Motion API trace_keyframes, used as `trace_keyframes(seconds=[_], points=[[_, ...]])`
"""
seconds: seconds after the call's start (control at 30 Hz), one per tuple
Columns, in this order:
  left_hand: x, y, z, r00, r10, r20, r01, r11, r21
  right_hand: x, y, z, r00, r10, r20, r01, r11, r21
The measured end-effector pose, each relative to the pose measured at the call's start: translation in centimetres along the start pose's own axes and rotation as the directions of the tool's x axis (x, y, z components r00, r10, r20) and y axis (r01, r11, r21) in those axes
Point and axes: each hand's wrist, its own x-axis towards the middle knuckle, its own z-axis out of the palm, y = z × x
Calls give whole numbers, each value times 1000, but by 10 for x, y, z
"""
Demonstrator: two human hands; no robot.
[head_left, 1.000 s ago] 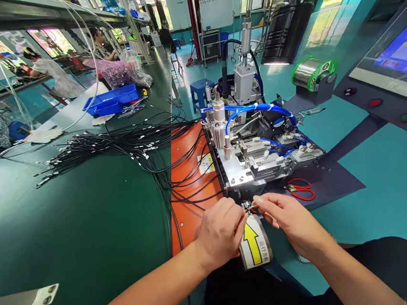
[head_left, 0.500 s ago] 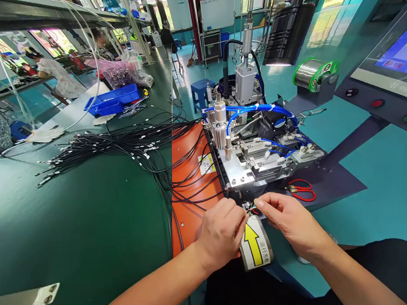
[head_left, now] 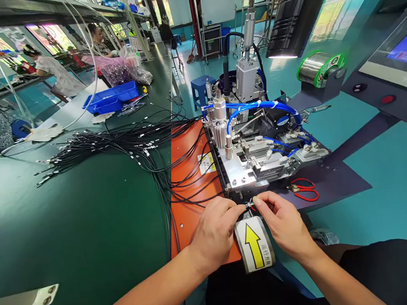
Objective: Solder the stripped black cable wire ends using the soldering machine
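Red and pale little wires (head_left: 252,206), super thin, are what both hands are on, just beyond the near drum with the yellow arrow (head_left: 254,244) and right in front of the metal machine (head_left: 262,163). Left hand (head_left: 213,229) is curled over, thumb and finger pressed together at the left side of the wires; its exact grip is partly hidden. Right hand (head_left: 284,221) pinches them from the right between thumb and fingertip, other fingers tucked in.

Red-handled cutters (head_left: 295,188) lie to the right, near the machine's front edge. Over on the left an orange panel (head_left: 183,142) has black cables (head_left: 91,144) running across it, the bulk of them piled toward the far part of the green table (head_left: 98,220), pale tips pointing left. Blue bins (head_left: 112,100) sit farther back. Far right there's a solder-type wire spool (head_left: 314,69) with green ends, and a black lamp (head_left: 293,19) hangs above it, slightly left.
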Motion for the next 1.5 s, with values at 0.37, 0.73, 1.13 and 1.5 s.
trace_keyframes(seconds=[0.37,0.73,1.13,1.5], points=[[2,1,2,1000,-5,-20,6,999,50,3,2,3,1000,-10,-3,10,998,-58],[2,2,3,999,-39,-11,40,996,77,4,9,5,1000,-12,-20,11,999,-39],[3,2,3,998,-58,0,58,994,95,4,11,7,999,-8,-33,7,999,-35],[4,2,2,998,-68,19,65,990,121,2,12,9,998,5,-56,-7,999,-32]])
